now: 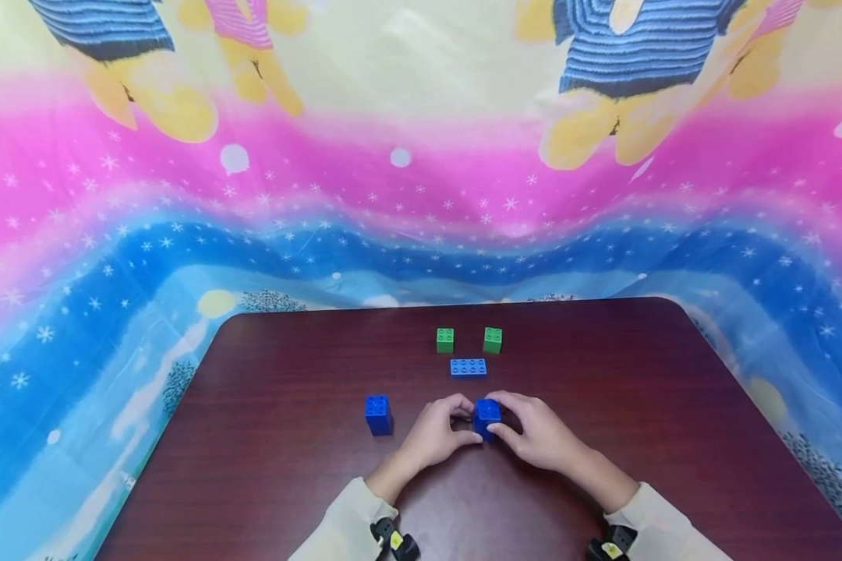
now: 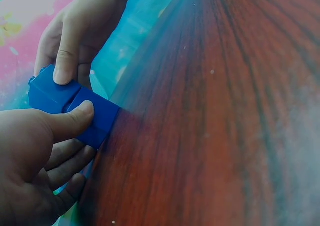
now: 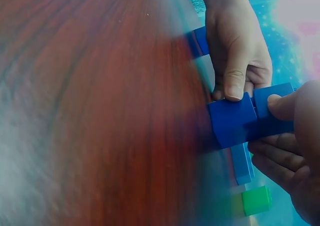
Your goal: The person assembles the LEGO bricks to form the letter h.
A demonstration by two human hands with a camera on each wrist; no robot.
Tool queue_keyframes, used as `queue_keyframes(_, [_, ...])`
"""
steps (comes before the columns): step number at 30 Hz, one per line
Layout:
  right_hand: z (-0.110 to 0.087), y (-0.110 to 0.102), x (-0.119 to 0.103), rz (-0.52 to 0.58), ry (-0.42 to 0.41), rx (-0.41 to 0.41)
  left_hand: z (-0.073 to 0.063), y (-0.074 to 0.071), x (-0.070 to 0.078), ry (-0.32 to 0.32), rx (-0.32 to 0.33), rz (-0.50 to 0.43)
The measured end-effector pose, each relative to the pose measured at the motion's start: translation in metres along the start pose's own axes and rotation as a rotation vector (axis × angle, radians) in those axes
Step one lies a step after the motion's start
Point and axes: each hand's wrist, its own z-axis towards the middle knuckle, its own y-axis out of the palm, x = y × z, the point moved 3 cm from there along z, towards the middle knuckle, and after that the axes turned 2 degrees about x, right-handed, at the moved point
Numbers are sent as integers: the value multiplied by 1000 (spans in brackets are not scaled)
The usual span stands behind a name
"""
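Near the middle of the table, my left hand (image 1: 435, 433) and right hand (image 1: 546, 433) meet at two blue toy bricks. The upper blue brick (image 1: 487, 410) is pinched by the right hand, its thumb flat on one side. Below it, the lower blue brick (image 2: 104, 117) rests on the table with the left thumb and fingers gripping it. Both wrist views show a seam between the bricks and a slight offset; whether they are fully pressed together I cannot tell. To the left stands a tall blue brick stack (image 1: 378, 415), studs up.
Beyond the hands lies a lighter blue brick (image 1: 468, 367), wider than the others. Behind it stand a left green brick (image 1: 445, 340) and a right green brick (image 1: 493, 340). The dark wooden table (image 1: 309, 351) ends at a patterned cloth (image 1: 421, 249).
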Motion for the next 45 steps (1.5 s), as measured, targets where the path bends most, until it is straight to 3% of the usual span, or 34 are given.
queue_keyframes(12, [0, 0, -2, -17, 3, 1, 2, -1, 0, 0, 11, 8])
queue_keyframes(25, [-5, 1, 7, 119, 86, 24, 1, 0, 0, -16, -11, -21])
queue_keyframes(36, [-5, 2, 8, 417, 149, 78, 1, 0, -1, -22, -9, -16])
queue_keyframes(45, [-5, 3, 6, 442, 166, 107, 0, -1, -1, -32, -9, -13])
